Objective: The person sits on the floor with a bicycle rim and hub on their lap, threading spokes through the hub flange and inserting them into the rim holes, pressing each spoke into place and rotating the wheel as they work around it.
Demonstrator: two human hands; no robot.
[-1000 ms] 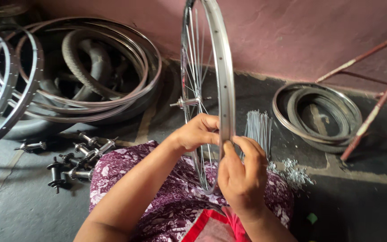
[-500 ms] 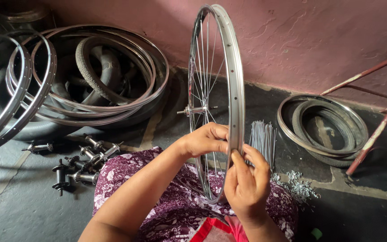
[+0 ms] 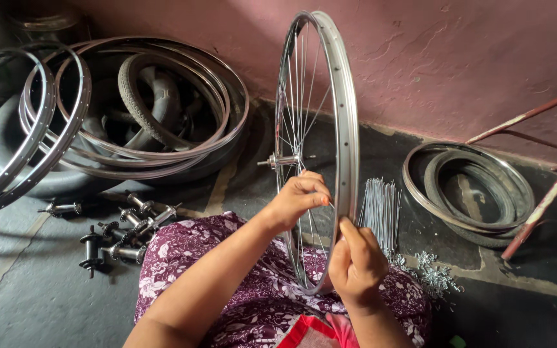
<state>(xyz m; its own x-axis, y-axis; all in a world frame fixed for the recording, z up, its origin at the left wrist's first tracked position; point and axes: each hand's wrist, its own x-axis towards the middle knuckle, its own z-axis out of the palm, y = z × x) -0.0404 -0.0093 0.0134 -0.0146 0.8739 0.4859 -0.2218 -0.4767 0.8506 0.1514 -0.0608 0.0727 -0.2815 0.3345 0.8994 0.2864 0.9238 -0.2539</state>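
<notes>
My left hand (image 3: 301, 196) pinches what appears to be a spoke of the upright wheel (image 3: 317, 148) on my lap, my right hand (image 3: 356, 261) closed against its rim (image 3: 346, 129).

A shiny metal wheel rim (image 3: 345, 129) with thin bright wire spokes (image 3: 299, 103) stands against a rough, matt pink plaster wall (image 3: 433, 58); loose steel spokes (image 3: 379, 209) lie on dull grey concrete floor (image 3: 27, 283), beside matt black rubber tyres (image 3: 146, 96).
</notes>
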